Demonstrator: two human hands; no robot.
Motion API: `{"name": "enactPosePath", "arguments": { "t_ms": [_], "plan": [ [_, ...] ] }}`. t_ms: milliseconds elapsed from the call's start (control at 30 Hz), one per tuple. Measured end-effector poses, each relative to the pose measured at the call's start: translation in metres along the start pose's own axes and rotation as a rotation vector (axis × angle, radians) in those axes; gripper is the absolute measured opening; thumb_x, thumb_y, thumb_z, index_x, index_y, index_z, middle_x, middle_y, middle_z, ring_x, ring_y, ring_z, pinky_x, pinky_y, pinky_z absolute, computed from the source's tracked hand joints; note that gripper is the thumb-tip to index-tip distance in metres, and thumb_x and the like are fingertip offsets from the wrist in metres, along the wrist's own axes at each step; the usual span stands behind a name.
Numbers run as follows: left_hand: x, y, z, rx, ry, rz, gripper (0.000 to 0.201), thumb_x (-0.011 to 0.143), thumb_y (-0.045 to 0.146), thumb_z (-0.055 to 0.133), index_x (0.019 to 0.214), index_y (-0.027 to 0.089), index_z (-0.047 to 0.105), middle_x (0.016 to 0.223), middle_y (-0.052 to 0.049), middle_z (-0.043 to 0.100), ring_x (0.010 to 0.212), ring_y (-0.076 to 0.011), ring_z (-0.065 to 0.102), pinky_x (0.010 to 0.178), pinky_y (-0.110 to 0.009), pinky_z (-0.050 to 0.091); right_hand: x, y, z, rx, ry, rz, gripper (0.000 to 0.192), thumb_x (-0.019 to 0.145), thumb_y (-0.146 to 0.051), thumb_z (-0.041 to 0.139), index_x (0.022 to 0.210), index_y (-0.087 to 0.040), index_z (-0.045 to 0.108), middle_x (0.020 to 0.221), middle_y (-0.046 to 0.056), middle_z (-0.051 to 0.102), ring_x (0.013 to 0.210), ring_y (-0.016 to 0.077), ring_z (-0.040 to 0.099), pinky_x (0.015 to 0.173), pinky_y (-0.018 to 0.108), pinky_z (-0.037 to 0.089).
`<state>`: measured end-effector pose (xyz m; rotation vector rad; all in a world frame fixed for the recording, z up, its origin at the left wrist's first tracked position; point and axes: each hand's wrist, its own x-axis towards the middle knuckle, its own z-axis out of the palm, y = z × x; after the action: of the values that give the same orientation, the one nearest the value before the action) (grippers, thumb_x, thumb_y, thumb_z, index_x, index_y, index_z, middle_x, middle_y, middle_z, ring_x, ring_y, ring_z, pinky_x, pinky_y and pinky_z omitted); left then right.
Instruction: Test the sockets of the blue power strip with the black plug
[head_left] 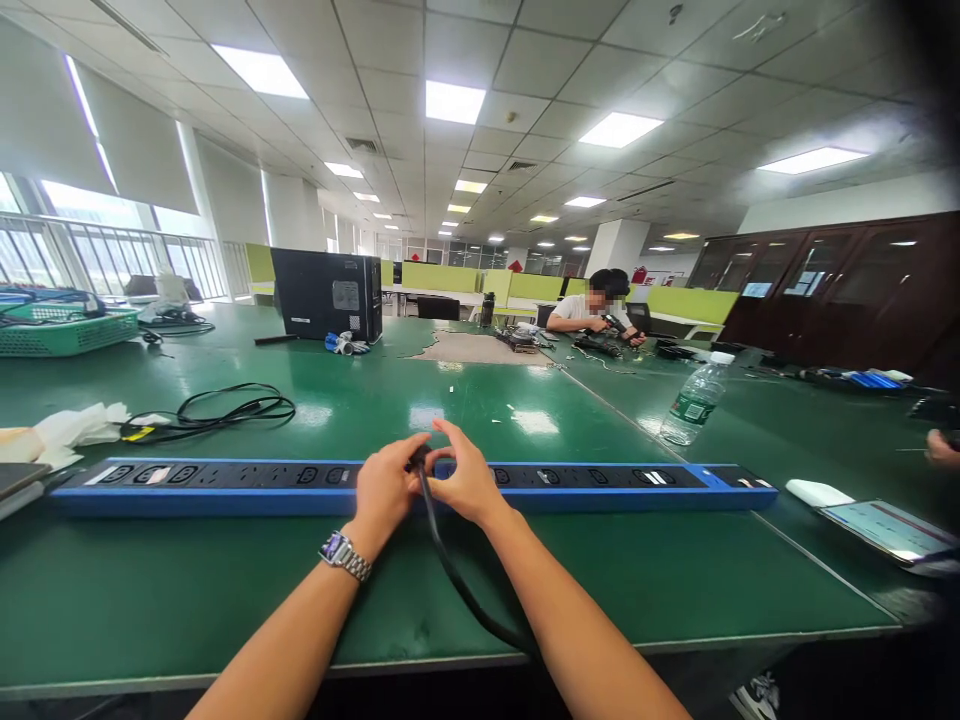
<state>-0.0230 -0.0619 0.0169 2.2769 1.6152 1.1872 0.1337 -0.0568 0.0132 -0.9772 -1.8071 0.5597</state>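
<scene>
A long blue power strip (pixel 615 480) with a black face and rows of sockets lies across the green table in front of me. Above its middle, my left hand (pixel 382 490) is closed around the black plug (pixel 420 457) of a thick power cable (pixel 454 575). My right hand (pixel 466 480) curls its thumb and fingers round the same plug from the other side. The cable runs down between my forearms and over the table's front edge. Fingers hide the plug's end, so I cannot tell whether it sits in a socket.
Coiled black cable (pixel 247 405) and crumpled white material (pixel 82 425) lie to the left, beyond the strip. A green basket (pixel 82 335) and a black computer case (pixel 326 295) stand farther back. At right are a water bottle (pixel 696 400) and a tablet (pixel 892 528). A co-worker (pixel 585 310) sits across.
</scene>
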Motion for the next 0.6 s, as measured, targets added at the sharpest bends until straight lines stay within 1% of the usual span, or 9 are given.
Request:
{"name": "enactPosePath", "arguments": {
  "t_ms": [67,100,167,233,300,367,433,500,600],
  "plan": [
    [0.004,-0.013,-0.013,-0.049,0.148,-0.084,0.04,0.09,0.043,0.051,0.123,0.024,0.062,0.109,-0.007,0.073,0.095,-0.0227,0.068,0.081,-0.031,0.051,0.004,0.006,-0.008,-0.011,0.061,0.07,0.073,0.068,-0.052,0.075,0.131,-0.023,0.052,0.13,0.012,0.059,0.094,0.0219,0.068,0.085,0.037,0.053],
    [0.004,-0.022,-0.021,-0.059,0.188,-0.102,0.042,0.09,0.045,0.05,0.124,0.023,0.061,0.107,-0.007,0.074,0.093,-0.0231,0.068,0.081,-0.031,0.052,0.006,0.01,-0.012,-0.056,0.098,0.123,0.061,0.073,-0.052,0.071,0.124,-0.022,0.057,0.121,0.01,0.064,0.091,0.0211,0.068,0.082,0.036,0.053],
    [0.002,-0.041,-0.036,-0.067,0.228,-0.134,0.045,0.088,0.049,0.05,0.122,0.021,0.062,0.098,-0.007,0.075,0.087,-0.0229,0.07,0.079,-0.032,0.052,0.008,0.016,-0.019,-0.203,0.151,0.24,0.038,0.082,-0.049,0.062,0.107,-0.02,0.066,0.101,0.007,0.071,0.084,0.0193,0.068,0.076,0.032,0.052],
    [-0.004,-0.056,-0.046,-0.105,0.212,-0.141,0.047,0.085,0.051,0.054,0.119,0.02,0.06,0.089,-0.005,0.075,0.082,-0.0218,0.07,0.079,-0.031,0.053,0.01,0.019,-0.021,-0.324,0.154,0.318,0.029,0.086,-0.045,0.056,0.093,-0.02,0.069,0.088,0.005,0.073,0.078,0.0184,0.067,0.07,0.03,0.05],
    [-0.01,-0.062,-0.049,-0.101,0.14,-0.126,0.044,0.083,0.053,0.055,0.114,0.021,0.061,0.087,-0.003,0.075,0.08,-0.0213,0.07,0.077,-0.03,0.053,0.01,0.019,-0.02,-0.379,0.122,0.343,0.025,0.085,-0.044,0.057,0.085,-0.022,0.07,0.084,0.003,0.073,0.077,0.0188,0.067,0.066,0.029,0.047],
    [-0.015,-0.061,-0.047,-0.028,0.065,-0.106,0.04,0.084,0.054,0.055,0.109,0.024,0.064,0.089,-0.003,0.075,0.08,-0.0219,0.07,0.075,-0.03,0.052,0.009,0.017,-0.018,-0.413,0.084,0.353,0.024,0.084,-0.045,0.059,0.081,-0.024,0.07,0.083,0.002,0.073,0.077,0.0197,0.066,0.063,0.028,0.043],
    [-0.016,-0.057,-0.042,0.056,0.033,-0.097,0.038,0.085,0.053,0.054,0.109,0.026,0.067,0.092,-0.004,0.075,0.082,-0.023,0.07,0.074,-0.031,0.052,0.009,0.014,-0.016,-0.452,0.048,0.365,0.025,0.084,-0.045,0.058,0.078,-0.025,0.071,0.082,0.002,0.074,0.077,0.0203,0.066,0.061,0.028,0.04],
    [-0.015,-0.055,-0.039,0.068,0.056,-0.081,0.041,0.087,0.051,0.052,0.117,0.026,0.065,0.097,-0.004,0.075,0.087,-0.0232,0.069,0.076,-0.031,0.052,0.009,0.012,-0.016,-0.486,0.018,0.374,0.028,0.085,-0.045,0.055,0.075,-0.025,0.071,0.081,0.002,0.073,0.076,0.0206,0.065,0.059,0.028,0.037],
    [-0.013,-0.058,-0.038,-0.019,0.123,-0.022,0.041,0.091,0.045,0.047,0.122,0.022,0.062,0.108,-0.006,0.071,0.096,-0.0217,0.067,0.086,-0.031,0.05,0.009,0.011,-0.017,-0.519,-0.019,0.382,0.031,0.086,-0.046,0.053,0.073,-0.025,0.072,0.08,0.003,0.073,0.076,0.021,0.064,0.058,0.028,0.036]
  ]
}}
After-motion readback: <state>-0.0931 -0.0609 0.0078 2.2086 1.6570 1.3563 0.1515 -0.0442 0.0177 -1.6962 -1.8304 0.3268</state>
